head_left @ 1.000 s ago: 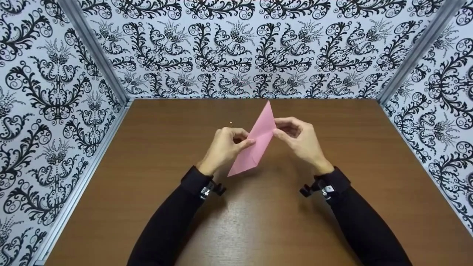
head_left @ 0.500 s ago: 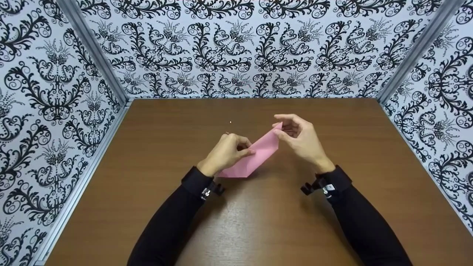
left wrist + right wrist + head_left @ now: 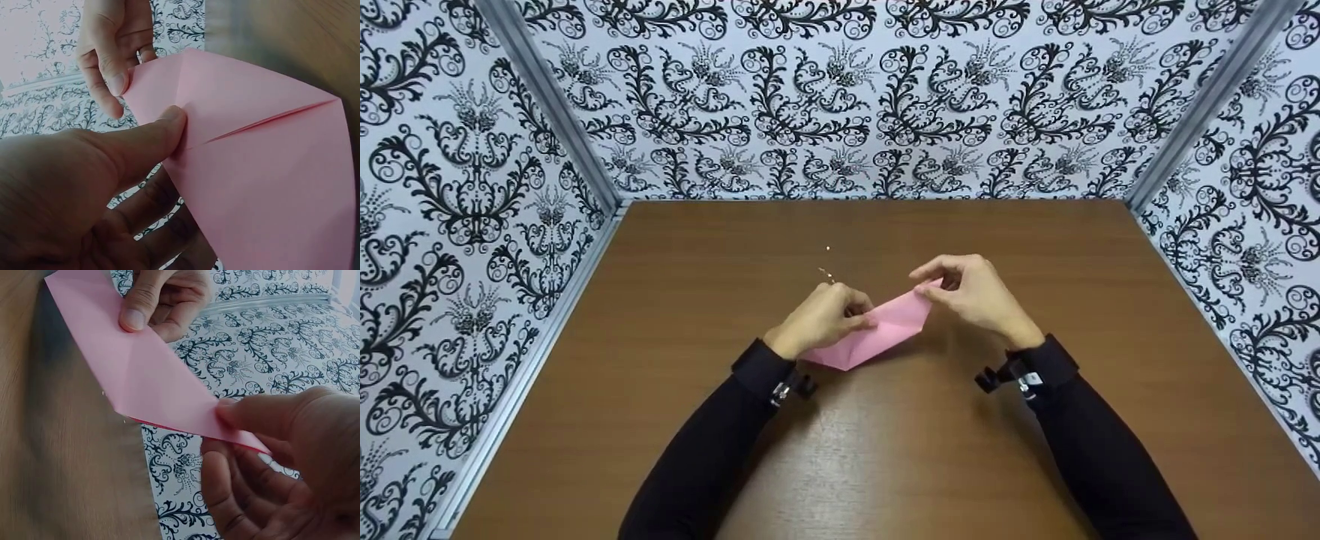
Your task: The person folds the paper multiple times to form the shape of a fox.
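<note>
A folded sheet of pink paper point(image 3: 892, 324) is held between both hands, close over the brown table. My left hand point(image 3: 825, 319) pinches its long upper edge near the middle, thumb on the near face. At the pointed right end, my right hand point(image 3: 971, 296) pinches the paper between thumb and fingers. In the left wrist view, the paper point(image 3: 270, 140) shows a folded flap whose slit runs toward one corner. Seen from the right wrist, the paper point(image 3: 152, 377) narrows to a tip under the thumb, with a deeper pink lower edge.
The wooden table point(image 3: 855, 465) is bounded at the back and sides by panels point(image 3: 840, 97) with a black-and-white scroll pattern, framed by grey metal rails. Small bright specks point(image 3: 827, 274) show on the table beyond the left hand. A camera mount point(image 3: 997, 379) sits on each wrist.
The pink paper has swung from steeply upright to a low slant, and has come down nearer the table. Both hands have lowered; the right now pinches the paper's pointed end.
</note>
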`<state>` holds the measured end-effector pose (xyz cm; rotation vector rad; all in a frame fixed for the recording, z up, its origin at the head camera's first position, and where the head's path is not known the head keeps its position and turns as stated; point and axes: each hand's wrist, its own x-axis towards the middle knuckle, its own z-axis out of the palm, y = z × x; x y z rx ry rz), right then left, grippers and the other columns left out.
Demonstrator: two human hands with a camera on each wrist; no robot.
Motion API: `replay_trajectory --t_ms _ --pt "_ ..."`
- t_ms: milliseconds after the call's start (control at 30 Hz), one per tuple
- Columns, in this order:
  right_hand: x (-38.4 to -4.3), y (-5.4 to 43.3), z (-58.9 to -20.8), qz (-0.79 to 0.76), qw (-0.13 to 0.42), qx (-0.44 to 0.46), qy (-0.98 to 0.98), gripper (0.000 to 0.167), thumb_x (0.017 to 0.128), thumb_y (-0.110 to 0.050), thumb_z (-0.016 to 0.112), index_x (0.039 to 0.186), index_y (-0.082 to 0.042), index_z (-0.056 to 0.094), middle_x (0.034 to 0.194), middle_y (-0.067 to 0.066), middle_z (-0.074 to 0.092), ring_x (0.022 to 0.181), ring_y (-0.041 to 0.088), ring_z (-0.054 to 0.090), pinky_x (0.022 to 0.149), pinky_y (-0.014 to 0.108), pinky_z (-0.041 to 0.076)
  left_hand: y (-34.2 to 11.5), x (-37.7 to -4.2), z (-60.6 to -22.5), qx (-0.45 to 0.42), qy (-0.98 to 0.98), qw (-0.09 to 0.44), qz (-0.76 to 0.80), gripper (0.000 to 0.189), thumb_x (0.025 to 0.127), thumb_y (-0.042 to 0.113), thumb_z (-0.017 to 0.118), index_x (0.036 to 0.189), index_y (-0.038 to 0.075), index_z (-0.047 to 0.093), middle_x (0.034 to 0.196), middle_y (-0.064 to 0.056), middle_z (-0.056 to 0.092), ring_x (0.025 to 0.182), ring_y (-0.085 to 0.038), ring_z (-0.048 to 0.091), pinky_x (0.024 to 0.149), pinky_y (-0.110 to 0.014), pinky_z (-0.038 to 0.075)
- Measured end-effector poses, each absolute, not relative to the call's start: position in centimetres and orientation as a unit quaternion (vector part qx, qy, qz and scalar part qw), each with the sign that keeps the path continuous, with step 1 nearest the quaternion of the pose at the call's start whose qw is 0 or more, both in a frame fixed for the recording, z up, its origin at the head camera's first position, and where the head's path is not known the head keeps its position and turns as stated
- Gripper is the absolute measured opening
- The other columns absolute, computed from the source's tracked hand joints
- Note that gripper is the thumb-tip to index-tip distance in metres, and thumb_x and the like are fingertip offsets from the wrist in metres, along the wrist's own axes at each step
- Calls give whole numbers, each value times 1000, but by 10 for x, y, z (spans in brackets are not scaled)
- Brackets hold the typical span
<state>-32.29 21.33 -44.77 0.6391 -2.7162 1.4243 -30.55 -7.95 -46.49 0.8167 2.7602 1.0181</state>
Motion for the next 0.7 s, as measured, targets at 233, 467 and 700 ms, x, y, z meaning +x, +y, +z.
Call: replay_trajectory --t_ms 233,467,700 --pt "-323 218 -449 405 -36 189 -894 20 106 -10 88 125 -11 91 117 14 90 101 28 80 83 21 61 -75 -308 -474 266 905 48 328 16 111 23 86 118 10 92 102 -9 90 91 -17 79 85 -32 62" --pt "-328 225 -453 378 -76 171 -907 22 105 -8 88 126 -5 89 109 14 88 88 21 79 74 24 63 -75 -312 -482 255 906 36 335 22 111 23 85 129 11 89 113 -9 92 106 -25 88 96 -44 70" --pt "-334 234 -464 373 -101 152 -910 22 104 -5 86 125 -2 89 106 18 89 77 19 79 65 23 63 -81 -310 -485 239 914 0 327 27 109 20 88 134 10 87 124 -8 92 111 -27 90 100 -51 72"
